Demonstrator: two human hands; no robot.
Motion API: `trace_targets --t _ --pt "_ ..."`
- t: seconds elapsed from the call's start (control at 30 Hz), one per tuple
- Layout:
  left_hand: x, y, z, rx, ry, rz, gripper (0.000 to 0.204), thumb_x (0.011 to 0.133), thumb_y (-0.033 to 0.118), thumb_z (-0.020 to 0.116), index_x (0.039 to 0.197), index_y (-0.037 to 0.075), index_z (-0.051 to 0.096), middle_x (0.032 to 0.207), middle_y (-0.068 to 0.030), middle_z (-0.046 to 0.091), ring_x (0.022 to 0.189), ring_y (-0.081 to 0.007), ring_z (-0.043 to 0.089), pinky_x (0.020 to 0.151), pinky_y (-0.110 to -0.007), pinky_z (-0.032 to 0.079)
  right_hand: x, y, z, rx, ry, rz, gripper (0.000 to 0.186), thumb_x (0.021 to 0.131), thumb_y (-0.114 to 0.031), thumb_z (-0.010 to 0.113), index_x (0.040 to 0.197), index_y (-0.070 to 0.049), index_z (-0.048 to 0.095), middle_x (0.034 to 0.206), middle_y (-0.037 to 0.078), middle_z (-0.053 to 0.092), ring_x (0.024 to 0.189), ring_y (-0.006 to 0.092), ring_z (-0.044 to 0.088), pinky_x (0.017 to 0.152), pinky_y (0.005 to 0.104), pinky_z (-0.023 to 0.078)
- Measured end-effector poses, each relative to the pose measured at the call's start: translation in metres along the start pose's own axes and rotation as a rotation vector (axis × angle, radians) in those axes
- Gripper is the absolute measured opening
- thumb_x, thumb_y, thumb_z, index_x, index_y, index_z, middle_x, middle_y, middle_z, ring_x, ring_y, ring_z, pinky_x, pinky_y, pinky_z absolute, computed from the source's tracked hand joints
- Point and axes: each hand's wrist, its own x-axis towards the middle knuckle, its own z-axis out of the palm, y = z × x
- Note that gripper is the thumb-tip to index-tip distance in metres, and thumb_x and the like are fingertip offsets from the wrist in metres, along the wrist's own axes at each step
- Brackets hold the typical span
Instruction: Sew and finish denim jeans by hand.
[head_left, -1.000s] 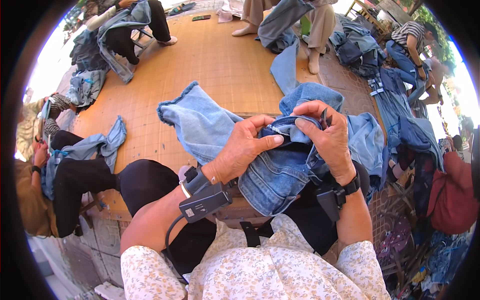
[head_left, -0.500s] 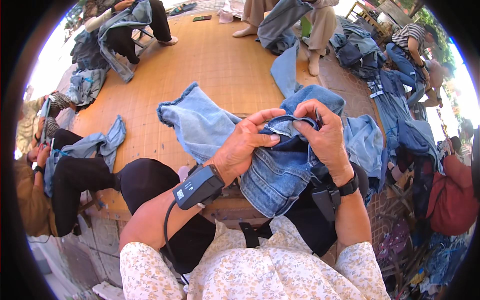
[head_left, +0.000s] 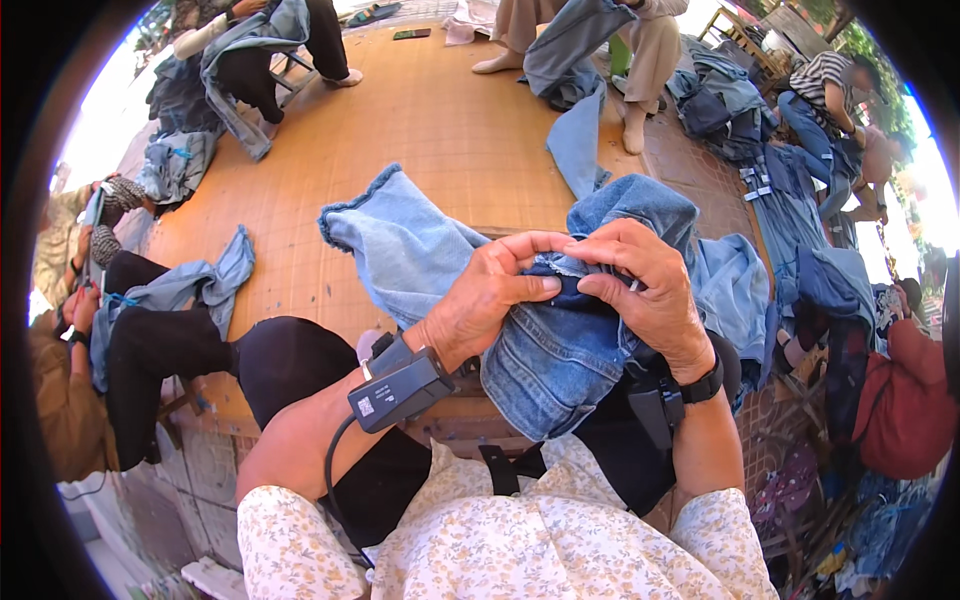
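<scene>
A pair of blue jeans (head_left: 550, 365) lies bunched over my lap, its pale frayed hem (head_left: 385, 215) spread on the far left. My left hand (head_left: 500, 290) pinches a folded edge of the denim between thumb and fingers. Close against it, my right hand (head_left: 640, 280) has thumb and fingers closed on the same edge, where white frayed threads show. A small light glint shows by the right thumb; what it belongs to is hidden by the fingers. Dark inner fabric shows between the two thumbs.
A wide tan board (head_left: 420, 120) stretches ahead, with a dark phone-like object (head_left: 412, 34) at its far edge. Heaps of jeans (head_left: 720, 95) lie at the right. Several people sit around handling denim; one wears a red top (head_left: 905, 400).
My right hand has come down and turned over the edge, its fingers now closer to my left hand. A dark thin thing seen by the right fingers before is now out of sight.
</scene>
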Motion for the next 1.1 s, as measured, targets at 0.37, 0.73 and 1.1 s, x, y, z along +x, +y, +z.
trace_targets --t 0.37,0.73,1.1 --pt "0.004 0.002 0.002 0.122 -0.013 -0.023 0.044 0.078 -0.007 0.059 0.120 0.001 0.050 0.107 -0.0040 0.060 0.095 -0.0084 0.057 0.087 -0.022 0.047 -0.003 0.010 0.007 0.004 0.052 0.096 0.012 0.074 -0.003 0.069 0.081 -0.001 0.059 0.074 0.003 0.057 0.068 0.0146 0.054 0.061 0.0251 0.042" --pt "0.003 0.004 -0.003 -0.040 0.093 -0.050 0.038 0.081 0.000 0.061 0.118 0.000 0.052 0.100 -0.0054 0.062 0.087 -0.0084 0.059 0.081 -0.022 0.049 -0.008 -0.008 0.002 0.212 0.151 0.208 0.007 0.079 -0.003 0.067 0.079 -0.002 0.061 0.071 0.001 0.059 0.063 0.0062 0.052 0.057 0.0192 0.041" --pt "0.007 -0.001 -0.010 -0.084 0.193 -0.138 0.032 0.084 0.002 0.059 0.115 -0.001 0.053 0.094 -0.0046 0.062 0.081 -0.0085 0.059 0.078 -0.022 0.050 -0.011 -0.002 0.008 -0.202 -0.153 -0.060 0.018 0.069 0.003 0.068 0.085 -0.004 0.063 0.074 0.008 0.058 0.066 0.0243 0.060 0.059 0.0298 0.048"
